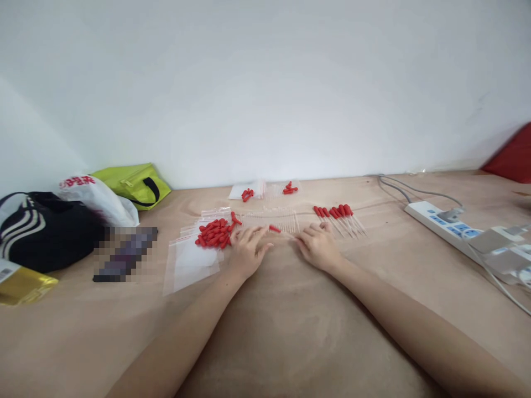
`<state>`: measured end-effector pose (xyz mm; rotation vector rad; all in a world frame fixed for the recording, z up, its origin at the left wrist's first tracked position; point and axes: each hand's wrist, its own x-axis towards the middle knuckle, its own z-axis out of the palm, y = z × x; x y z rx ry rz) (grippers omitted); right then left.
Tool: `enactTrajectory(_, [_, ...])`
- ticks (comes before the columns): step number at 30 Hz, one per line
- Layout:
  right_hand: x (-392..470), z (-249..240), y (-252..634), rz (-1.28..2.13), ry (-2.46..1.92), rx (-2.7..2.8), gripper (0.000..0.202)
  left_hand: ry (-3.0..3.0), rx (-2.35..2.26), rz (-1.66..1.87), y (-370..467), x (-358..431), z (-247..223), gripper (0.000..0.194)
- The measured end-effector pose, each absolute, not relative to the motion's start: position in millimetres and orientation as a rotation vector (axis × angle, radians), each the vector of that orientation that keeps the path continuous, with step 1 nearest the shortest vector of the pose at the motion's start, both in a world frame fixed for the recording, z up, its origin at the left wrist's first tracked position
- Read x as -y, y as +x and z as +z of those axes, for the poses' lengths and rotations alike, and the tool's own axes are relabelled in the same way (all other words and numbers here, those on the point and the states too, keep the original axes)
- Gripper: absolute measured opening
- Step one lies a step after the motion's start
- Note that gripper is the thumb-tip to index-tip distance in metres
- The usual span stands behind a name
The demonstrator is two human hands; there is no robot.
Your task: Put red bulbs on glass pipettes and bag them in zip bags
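My right hand (pixel 318 246) is closed in a pinch on the thin clear end of a dropper. The dropper's red rubber bulb (pixel 274 229) points left, toward my left hand (pixel 249 251). My left hand has its fingers spread and its thumb apart, beside the pile of red bulbs (pixel 213 233); nothing shows in its grip. Just beyond both hands lies a row of clear thin tubes (pixel 286 222). To the right of my right hand, several droppers with red bulbs (pixel 334 212) lie side by side, tips toward me.
Clear zip bags (pixel 188 268) lie under and beside the pile. Further back are small bags with a few red bulbs (pixel 248 194). A white power strip (pixel 450 226) with cables is at right. A black cap (pixel 50 229), white plastic bag (pixel 99 196) and lime pouch (pixel 133 182) are at left.
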<state>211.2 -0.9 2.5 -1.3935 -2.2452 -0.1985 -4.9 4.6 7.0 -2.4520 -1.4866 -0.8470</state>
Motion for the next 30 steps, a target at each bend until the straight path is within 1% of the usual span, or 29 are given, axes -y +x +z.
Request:
enactTrajectory(1, [-3, 2, 215, -0.23, -1.512, 2.149, 0.03, -2.373, 1.561, -0.805, -8, -7, 11, 0.029])
enactTrajectory(4, [-15, 0, 231, -0.314, -1.842, 1.868, 0.033, -2.102, 1.829, -0.62, -23, -14, 22, 0.023])
enactTrajectory(7, [-24, -2, 244, -0.297, -2.02, 1.77, 0.031, -1.972, 1.964, -0.444, -37, -19, 30, 0.021])
enactTrajectory(12, [-28, -2, 245, -0.263, -1.999, 1.744, 0.024, -1.99, 1.994, -0.311, -42, -19, 38, 0.025])
enactTrajectory(16, [-34, -1, 224, -0.19, -1.966, 1.766, 0.03, -2.024, 2.064, -0.176, -38, -16, 47, 0.032])
enactTrajectory(19, [-42, 2, 206, -0.092, -2.022, 1.762, 0.032, -2.051, 2.07, -0.078, -37, -15, 50, 0.029])
enactTrajectory(22, [-51, 4, 194, 0.01, -2.101, 1.758, 0.032, -2.042, 2.071, -0.046, -38, -14, 51, 0.024])
enactTrajectory(25, [-55, 6, 188, 0.064, -2.17, 1.782, 0.031, -2.038, 2.079, -0.014, -36, -12, 53, 0.023])
enactTrajectory(27, [-55, 6, 187, 0.037, -2.194, 1.789, 0.03, -2.051, 2.049, -0.054, -31, -10, 53, 0.022])
enactTrajectory(30, [-48, 2, 188, -0.087, -2.158, 1.788, 0.03, -2.184, 1.92, -0.235, -17, -5, 49, 0.017])
